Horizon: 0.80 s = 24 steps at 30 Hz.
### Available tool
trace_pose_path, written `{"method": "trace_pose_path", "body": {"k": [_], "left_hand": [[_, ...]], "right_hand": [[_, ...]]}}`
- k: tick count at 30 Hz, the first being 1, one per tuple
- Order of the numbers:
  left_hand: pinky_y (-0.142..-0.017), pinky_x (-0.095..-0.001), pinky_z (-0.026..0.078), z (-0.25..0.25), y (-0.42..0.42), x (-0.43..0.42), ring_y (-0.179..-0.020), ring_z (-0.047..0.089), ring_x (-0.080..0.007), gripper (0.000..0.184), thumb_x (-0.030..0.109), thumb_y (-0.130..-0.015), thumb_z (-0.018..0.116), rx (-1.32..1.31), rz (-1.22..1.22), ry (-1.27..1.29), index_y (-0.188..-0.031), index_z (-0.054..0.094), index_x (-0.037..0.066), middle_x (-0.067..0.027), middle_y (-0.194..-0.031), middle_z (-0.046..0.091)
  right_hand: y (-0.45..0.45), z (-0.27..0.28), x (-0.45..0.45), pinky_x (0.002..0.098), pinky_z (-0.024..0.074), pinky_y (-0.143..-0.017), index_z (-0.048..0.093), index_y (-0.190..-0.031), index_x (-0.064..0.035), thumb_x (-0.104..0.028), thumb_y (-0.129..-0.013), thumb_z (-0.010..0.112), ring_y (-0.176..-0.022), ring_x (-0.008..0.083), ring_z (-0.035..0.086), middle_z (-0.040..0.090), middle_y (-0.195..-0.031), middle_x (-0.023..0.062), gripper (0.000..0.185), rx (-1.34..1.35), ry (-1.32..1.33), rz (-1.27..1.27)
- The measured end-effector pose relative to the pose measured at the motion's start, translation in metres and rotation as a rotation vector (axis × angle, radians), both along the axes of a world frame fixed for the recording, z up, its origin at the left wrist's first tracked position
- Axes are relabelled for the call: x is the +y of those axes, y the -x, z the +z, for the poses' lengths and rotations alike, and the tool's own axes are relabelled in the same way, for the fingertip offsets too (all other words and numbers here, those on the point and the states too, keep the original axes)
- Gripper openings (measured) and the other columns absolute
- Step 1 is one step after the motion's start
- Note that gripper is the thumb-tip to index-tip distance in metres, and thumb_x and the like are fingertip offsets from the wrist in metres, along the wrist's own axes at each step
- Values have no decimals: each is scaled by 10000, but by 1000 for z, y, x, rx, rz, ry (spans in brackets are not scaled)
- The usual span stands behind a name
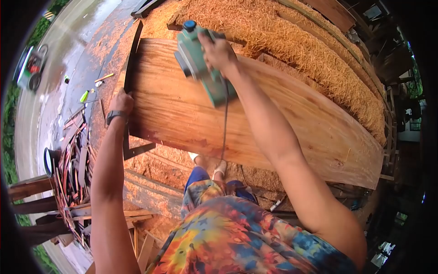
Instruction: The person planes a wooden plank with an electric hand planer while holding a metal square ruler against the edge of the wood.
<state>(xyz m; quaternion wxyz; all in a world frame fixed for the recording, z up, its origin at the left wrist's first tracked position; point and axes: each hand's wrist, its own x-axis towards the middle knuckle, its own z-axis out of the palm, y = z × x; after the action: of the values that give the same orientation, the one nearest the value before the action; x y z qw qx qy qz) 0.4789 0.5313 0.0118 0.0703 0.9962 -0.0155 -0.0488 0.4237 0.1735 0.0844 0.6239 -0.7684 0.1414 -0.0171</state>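
Note:
A wide reddish-brown wooden board (173, 118) stretches from left to right in front of me, its grain showing. My right hand (220, 55) is wrapped round the handle of a green electric planer (200, 68), slightly blurred, over the board's left half. The planer has a blue knob, and its cord (225, 123) hangs down across the board toward my feet. At the board's left end, my left hand (120, 102), with a dark band on the wrist, is closed on a dark bar (133, 59) along that end. Its fingertips are partly hidden.
Deep wood shavings (292, 43) lie beyond the board, and more cover the ground by my feet (220, 169). A heap of thin wood offcuts (77, 169) and a dark bucket (51, 160) are at left. A green vehicle (30, 68) is on the road outside.

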Motion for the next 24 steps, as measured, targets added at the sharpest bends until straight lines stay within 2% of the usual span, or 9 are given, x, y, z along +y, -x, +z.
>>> {"method": "trace_pose_path", "body": {"k": [3,6,8,10,12,13,17,19,24], "left_hand": [[-942,-548,480,7,4,-6,-1107,607,-483,405,364,-973,518,12,16,-31,-1149,603,10,-314,-1143,648],[-963,-535,475,0,-4,2,-1121,602,-482,419,352,-971,523,18,-9,0,-1165,597,-12,-322,-1156,641],[-970,-529,469,2,0,-1,-1130,598,-480,426,340,-971,525,0,-9,41,-1175,590,-28,-327,-1164,637],[-970,-527,469,-3,-2,3,-1136,598,-474,428,341,-972,526,-10,-15,27,-1181,586,-28,-327,-1169,635],[-976,-521,467,-3,-3,2,-1147,599,-463,434,351,-975,528,-16,-10,8,-1188,581,-23,-324,-1180,634],[-978,-519,466,-4,-5,1,-1148,599,-461,433,354,-975,530,2,-12,0,-1191,582,-17,-319,-1183,635],[-981,-515,464,0,-2,0,-1153,599,-458,422,363,-978,527,29,1,1,-1194,588,5,-303,-1195,639],[-979,-515,464,-1,-4,4,-1153,599,-458,416,363,-979,523,19,-1,4,-1190,590,11,-299,-1198,639],[-960,-525,465,-10,-7,10,-1144,598,-463,410,361,-979,522,3,-25,46,-1180,589,10,-305,-1177,642]], "right_hand": [[-22,-1,7,306,434,-414,589,-848,-12,-579,-951,565,-427,132,509,532,-571,27,577,-49,-115,26],[20,3,3,308,432,-414,587,-848,-9,-547,-965,561,-426,134,504,522,-558,27,551,25,-85,14],[78,13,2,306,414,-402,573,-838,-17,-511,-979,564,-419,127,492,485,-514,17,515,29,-71,39],[141,1,-2,279,377,-380,563,-868,-31,-484,-1000,556,-420,92,464,502,-620,8,471,63,-135,15],[217,3,-6,255,354,-382,559,-980,-41,-345,-1059,489,-427,71,438,517,-753,3,322,91,-179,41],[254,3,-10,297,414,-440,624,-1053,-55,-460,-1013,533,-446,116,524,490,-535,0,417,87,-152,47],[359,5,-15,249,378,-461,594,-1089,-24,-430,-1016,552,-488,58,467,479,-570,-33,415,169,-191,24],[370,10,-15,240,375,-465,591,-1067,-22,-433,-1018,551,-498,47,459,476,-580,-42,416,192,-283,-2],[314,7,-16,241,355,-433,577,-987,-37,-439,-1023,547,-456,53,449,471,-553,-34,404,124,-234,10]]}}
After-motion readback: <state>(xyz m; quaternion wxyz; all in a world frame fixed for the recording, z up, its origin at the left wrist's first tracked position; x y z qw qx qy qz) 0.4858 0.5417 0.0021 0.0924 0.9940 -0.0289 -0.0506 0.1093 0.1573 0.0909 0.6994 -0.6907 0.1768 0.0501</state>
